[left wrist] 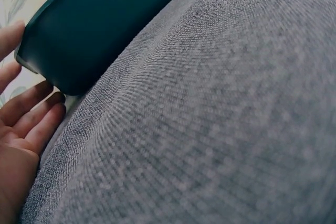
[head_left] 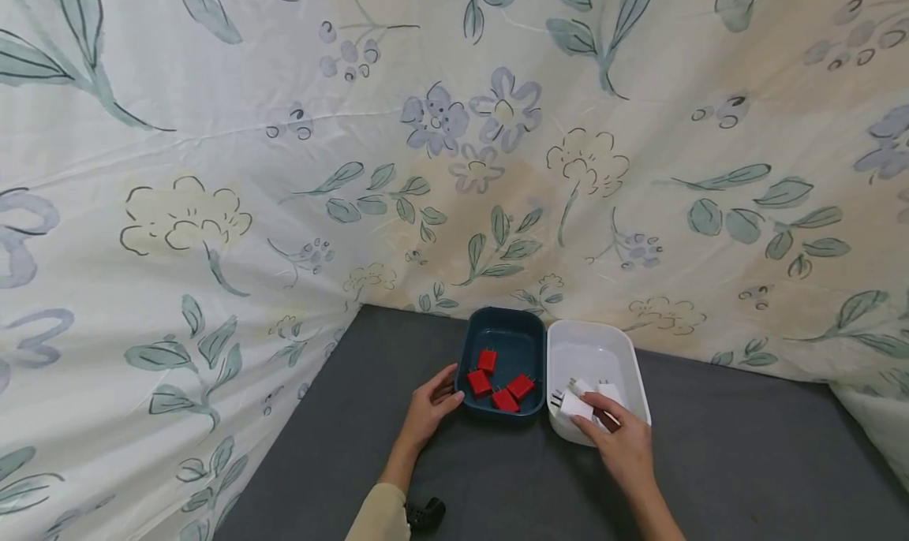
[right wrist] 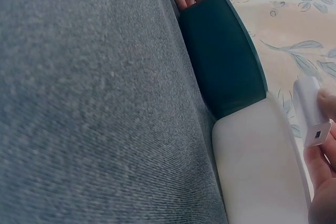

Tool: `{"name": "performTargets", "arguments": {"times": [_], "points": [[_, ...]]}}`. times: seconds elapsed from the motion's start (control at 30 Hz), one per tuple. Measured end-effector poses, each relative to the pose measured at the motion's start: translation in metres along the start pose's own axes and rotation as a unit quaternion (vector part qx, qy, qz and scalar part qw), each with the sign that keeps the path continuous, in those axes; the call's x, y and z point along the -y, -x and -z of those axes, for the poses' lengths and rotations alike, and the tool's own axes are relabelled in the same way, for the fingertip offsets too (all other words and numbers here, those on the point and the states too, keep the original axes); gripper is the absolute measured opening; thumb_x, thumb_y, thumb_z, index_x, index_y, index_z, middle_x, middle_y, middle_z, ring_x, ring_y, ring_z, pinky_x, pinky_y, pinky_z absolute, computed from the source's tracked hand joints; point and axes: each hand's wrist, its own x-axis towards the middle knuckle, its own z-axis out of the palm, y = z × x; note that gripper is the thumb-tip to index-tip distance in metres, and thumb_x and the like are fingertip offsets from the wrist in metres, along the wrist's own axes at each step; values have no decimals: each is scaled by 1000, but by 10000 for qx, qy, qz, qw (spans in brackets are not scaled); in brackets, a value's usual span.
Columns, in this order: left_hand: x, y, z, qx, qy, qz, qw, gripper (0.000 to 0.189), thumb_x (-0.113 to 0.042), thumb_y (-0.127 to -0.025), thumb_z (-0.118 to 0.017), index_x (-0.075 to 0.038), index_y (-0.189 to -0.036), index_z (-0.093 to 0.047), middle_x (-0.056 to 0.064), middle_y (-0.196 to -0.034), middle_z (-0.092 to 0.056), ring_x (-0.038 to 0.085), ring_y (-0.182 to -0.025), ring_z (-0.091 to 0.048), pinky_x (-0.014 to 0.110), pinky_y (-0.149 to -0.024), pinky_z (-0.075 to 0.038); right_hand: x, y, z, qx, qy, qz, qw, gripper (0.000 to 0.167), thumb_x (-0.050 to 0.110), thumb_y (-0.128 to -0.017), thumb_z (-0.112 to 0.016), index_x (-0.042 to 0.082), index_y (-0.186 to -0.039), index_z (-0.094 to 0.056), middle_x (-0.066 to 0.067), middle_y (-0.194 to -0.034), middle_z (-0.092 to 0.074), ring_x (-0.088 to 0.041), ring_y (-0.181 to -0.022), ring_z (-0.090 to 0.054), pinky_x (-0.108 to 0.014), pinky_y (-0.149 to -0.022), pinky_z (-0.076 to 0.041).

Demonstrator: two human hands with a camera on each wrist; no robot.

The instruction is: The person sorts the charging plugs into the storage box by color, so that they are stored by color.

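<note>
My right hand (head_left: pixel 623 445) pinches a white charger plug (head_left: pixel 574 404) between thumb and fingers above the white bin (head_left: pixel 642 383). Its metal prongs point left in the head view, and a small port shows on the end of the white charger plug (right wrist: pixel 315 134) in the right wrist view. More white charger plugs (head_left: pixel 609 391) lie in that bin, partly hidden by my hand. At the left side of the dark teal bin (head_left: pixel 521 332), my left hand (head_left: pixel 428 407) touches the wall with relaxed fingers. Several red charger plugs (head_left: pixel 505 401) lie inside the teal bin.
Both bins stand side by side on a dark grey cloth surface (head_left: pixel 319 446). Behind and to the left hangs a floral-printed cloth (head_left: pixel 284 170). A black object (head_left: pixel 426 515) is at my left wrist.
</note>
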Motion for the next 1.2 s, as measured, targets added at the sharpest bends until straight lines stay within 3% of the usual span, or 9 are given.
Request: {"name": "performTargets", "arguments": {"times": [0.3,0.53,0.63,0.9,1.2], "points": [[0,0,0,41,-16,-29,10000,57,-16,-92,-68,-4,-144,-47,22,-140,-54,38,-126,-54,49,-105,-45,-1,-7,-1,-48,33,-47,10000,37,1,-66,-87,0,-101,-74,-15,-106,-72,14,-92,-58,-7,-80,-50],[1,0,0,99,-20,-53,9999,59,-15,-92,-67,-3,-145,-44,24,-143,-50,39,-128,-52,23,-98,-48,1,-11,-4,4,82,-97,9999,38,4,-69,-86,1,-104,-73,-15,-108,-72,16,-92,-57,-4,-80,-48],[1,0,0,104,-3,-76,9999,59,-14,-92,-67,-2,-145,-44,25,-143,-49,40,-128,-52,18,-96,-47,0,-13,-4,7,91,-138,9999,38,4,-69,-86,2,-105,-73,-14,-109,-72,18,-92,-56,-3,-79,-48],[1,0,0,94,-40,-122,9999,58,-13,-92,-66,-2,-145,-44,25,-143,-50,39,-127,-53,26,-99,-49,-2,-17,-3,-14,288,-260,9992,38,3,-70,-85,2,-106,-73,-15,-110,-72,19,-90,-55,-2,-78,-47],[1,-1,0,53,-59,-80,9999,59,-16,-92,-67,-3,-144,-45,24,-142,-51,37,-127,-54,34,-102,-49,-5,-27,2,-90,522,-14,9986,40,5,-68,-87,3,-106,-73,-13,-108,-73,14,-85,-62,0,-76,-46]]}}
